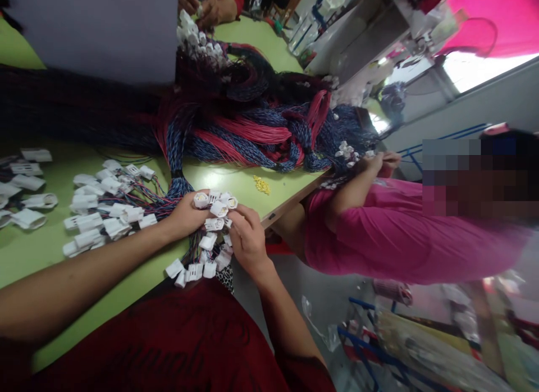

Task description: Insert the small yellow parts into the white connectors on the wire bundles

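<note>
My left hand [187, 217] is closed around a bunch of thin wires that end in white plastic connectors [219, 208]. My right hand [251, 243] pinches one of these connectors at the right side of the bunch. Several more white connectors [195, 272] from it hang below my hands, over the table edge. Left of my left hand, a heap of white connectors [114, 228] lies on the table, its wires running into a tied blue and black bundle [177, 184]. Small yellow pieces [261, 185] lie beyond my right hand.
Thick blue, black and red wire bundles [252, 133] stretch across the green table [210, 176]. Further white connectors [27, 204] lie far left. A co-worker in pink [370, 235] handles connectors at the right; another person's hands [210, 11] work at the back. A grey panel [96, 32] blocks the upper left.
</note>
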The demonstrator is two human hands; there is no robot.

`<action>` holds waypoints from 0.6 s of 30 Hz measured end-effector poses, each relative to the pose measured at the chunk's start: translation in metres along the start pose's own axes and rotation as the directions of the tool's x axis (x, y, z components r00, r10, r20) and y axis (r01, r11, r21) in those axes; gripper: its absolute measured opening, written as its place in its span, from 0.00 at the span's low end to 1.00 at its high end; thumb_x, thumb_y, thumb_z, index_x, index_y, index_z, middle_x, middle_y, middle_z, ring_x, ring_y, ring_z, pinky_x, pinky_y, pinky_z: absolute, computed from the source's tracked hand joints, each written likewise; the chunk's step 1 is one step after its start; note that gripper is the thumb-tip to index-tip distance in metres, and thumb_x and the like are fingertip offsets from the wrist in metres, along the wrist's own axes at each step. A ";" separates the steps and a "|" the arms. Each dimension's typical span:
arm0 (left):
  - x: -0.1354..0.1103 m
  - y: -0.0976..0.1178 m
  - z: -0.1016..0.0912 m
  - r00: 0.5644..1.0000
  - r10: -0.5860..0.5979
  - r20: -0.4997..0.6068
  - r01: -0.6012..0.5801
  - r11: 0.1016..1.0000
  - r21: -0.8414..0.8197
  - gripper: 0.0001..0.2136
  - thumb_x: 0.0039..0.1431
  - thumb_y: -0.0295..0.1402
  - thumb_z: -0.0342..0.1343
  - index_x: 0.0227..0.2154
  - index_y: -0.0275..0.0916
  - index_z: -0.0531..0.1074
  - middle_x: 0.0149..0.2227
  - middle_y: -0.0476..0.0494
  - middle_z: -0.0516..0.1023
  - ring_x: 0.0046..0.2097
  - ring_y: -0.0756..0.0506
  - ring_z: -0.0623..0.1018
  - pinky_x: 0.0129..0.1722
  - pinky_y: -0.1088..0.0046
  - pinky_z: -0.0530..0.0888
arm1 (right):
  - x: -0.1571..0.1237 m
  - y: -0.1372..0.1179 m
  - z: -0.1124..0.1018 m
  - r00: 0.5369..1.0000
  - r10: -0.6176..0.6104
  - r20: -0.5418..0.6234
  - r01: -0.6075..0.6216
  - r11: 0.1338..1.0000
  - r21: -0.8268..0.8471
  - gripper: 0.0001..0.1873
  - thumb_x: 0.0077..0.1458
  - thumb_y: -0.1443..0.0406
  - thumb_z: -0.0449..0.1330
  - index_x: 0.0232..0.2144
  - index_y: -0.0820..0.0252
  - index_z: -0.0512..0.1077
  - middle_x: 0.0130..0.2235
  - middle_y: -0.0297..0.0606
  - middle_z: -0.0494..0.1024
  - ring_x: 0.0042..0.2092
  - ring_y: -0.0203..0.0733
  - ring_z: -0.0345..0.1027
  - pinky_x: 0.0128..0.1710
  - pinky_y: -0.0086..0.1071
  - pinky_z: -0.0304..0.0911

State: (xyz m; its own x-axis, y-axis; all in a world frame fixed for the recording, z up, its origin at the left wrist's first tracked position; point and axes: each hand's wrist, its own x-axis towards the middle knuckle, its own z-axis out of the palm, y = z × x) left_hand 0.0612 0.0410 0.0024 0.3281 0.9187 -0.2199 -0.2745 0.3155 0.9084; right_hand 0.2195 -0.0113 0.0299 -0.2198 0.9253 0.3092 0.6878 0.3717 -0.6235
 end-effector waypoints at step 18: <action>-0.005 0.005 -0.003 0.985 0.049 0.166 -0.078 0.982 0.175 0.09 0.38 0.31 0.61 0.25 0.34 0.71 0.24 0.49 0.75 0.27 0.49 0.73 0.28 0.76 0.70 | 0.001 -0.001 0.002 0.927 0.359 -0.110 -0.312 0.899 0.306 0.14 0.54 0.62 0.56 0.43 0.58 0.69 0.34 0.38 0.76 0.35 0.39 0.70 0.37 0.35 0.68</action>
State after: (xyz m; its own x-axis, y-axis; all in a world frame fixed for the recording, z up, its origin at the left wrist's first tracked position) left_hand 0.0552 0.0385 0.0071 0.4602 0.8805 -0.1133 -0.1370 0.1966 0.9709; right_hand 0.2170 -0.0108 0.0295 0.1194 0.9827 0.1415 0.4758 0.0685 -0.8769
